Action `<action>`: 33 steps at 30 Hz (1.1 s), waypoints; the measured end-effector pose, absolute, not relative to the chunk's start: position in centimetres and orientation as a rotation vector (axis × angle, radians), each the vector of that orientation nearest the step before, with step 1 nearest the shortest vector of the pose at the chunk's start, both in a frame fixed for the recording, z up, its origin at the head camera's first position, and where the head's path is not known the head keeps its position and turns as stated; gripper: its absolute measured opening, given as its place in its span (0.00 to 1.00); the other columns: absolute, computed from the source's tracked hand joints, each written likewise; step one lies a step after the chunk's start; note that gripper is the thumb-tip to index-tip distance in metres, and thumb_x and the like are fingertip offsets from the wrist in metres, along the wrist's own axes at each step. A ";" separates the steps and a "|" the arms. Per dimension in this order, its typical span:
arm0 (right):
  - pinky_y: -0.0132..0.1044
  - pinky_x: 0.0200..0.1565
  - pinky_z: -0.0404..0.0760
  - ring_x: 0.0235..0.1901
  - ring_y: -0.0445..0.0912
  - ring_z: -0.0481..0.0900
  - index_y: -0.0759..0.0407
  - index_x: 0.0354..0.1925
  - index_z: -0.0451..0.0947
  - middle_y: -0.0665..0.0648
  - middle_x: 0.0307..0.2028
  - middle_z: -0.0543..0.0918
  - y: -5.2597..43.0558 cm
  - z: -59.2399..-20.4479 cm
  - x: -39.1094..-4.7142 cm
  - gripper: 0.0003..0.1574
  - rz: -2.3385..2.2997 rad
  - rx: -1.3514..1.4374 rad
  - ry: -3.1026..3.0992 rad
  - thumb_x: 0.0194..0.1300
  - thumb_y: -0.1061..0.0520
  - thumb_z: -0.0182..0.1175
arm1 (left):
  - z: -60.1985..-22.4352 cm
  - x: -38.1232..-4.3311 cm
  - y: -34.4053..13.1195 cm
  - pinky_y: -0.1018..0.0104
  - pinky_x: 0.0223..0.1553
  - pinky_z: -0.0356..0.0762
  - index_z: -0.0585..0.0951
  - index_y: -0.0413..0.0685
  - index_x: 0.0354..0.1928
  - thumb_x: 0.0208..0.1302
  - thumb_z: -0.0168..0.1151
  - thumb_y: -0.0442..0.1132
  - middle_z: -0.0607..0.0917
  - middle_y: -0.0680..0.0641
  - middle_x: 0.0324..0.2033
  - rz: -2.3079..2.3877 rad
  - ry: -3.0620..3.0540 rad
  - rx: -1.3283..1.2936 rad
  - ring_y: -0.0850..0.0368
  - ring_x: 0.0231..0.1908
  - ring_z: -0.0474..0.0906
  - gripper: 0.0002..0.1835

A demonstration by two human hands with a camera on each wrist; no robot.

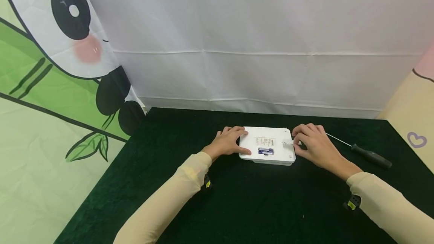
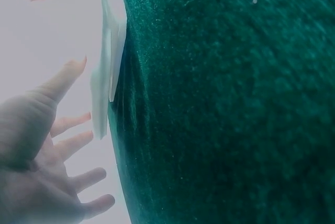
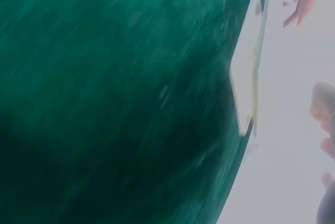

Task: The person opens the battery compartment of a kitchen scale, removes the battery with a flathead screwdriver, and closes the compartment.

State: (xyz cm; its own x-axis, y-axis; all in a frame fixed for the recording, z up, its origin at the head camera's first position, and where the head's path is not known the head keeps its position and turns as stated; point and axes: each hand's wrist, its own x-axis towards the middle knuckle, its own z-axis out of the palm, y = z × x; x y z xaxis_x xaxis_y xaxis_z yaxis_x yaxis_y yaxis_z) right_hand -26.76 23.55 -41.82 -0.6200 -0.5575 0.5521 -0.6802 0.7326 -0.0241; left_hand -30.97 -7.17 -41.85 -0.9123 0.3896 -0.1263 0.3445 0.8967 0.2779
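A white flat device (image 1: 249,142), perhaps a small scale, lies on the dark green cloth with its underside up. Blue batteries (image 1: 265,151) show in its uncovered compartment, below a printed label. On its left end rests my left hand (image 1: 228,143), thumb and fingers spread; the left wrist view has the same hand (image 2: 57,145) with fingers fairly straight. Over the right end, my right hand (image 1: 312,144) pinches a small white piece (image 1: 288,142), likely the battery cover. The right wrist view is washed out, and only part of that hand (image 3: 325,114) appears at the edge.
A screwdriver (image 1: 371,156) with a dark handle lies right of my right hand, its shaft pointing toward that hand. The green-clothed table (image 1: 264,206) ends at a white hanging sheet (image 1: 251,40). A printed cartoon cloth (image 1: 40,134) hangs at the left.
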 end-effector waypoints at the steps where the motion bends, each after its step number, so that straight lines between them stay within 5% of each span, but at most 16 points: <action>1: 0.53 0.49 0.66 0.43 0.52 0.71 0.51 0.26 0.77 0.56 0.43 0.79 24.2 -41.9 -26.7 0.11 0.303 0.926 -2.411 0.49 0.63 0.70 | -41.9 -31.0 -7.1 0.50 0.64 0.59 0.67 0.64 0.71 0.53 0.65 0.69 0.60 0.56 0.74 0.373 2.884 0.563 0.48 0.69 0.56 0.44; 16: 0.45 0.36 0.69 0.37 0.49 0.71 0.51 0.25 0.77 0.56 0.39 0.78 31.2 -43.5 -25.0 0.14 0.212 0.894 -2.434 0.42 0.64 0.71 | -42.0 -31.1 -7.2 0.49 0.64 0.59 0.67 0.63 0.71 0.53 0.66 0.69 0.60 0.55 0.74 0.387 2.881 0.578 0.47 0.69 0.57 0.44; 22: 0.40 0.31 0.72 0.34 0.44 0.70 0.50 0.27 0.76 0.54 0.40 0.78 32.9 -44.5 -24.7 0.11 0.209 0.961 -2.436 0.49 0.62 0.68 | -42.0 -31.2 -7.2 0.49 0.63 0.60 0.67 0.63 0.71 0.53 0.65 0.69 0.60 0.55 0.74 0.382 2.877 0.584 0.47 0.68 0.57 0.44; 33: 0.41 0.31 0.75 0.34 0.41 0.72 0.48 0.28 0.77 0.52 0.39 0.77 33.5 -45.4 -24.4 0.15 0.137 0.941 -2.526 0.44 0.61 0.73 | -42.0 -31.2 -7.2 0.50 0.63 0.60 0.67 0.63 0.71 0.53 0.66 0.69 0.61 0.55 0.74 0.386 2.877 0.592 0.47 0.68 0.58 0.44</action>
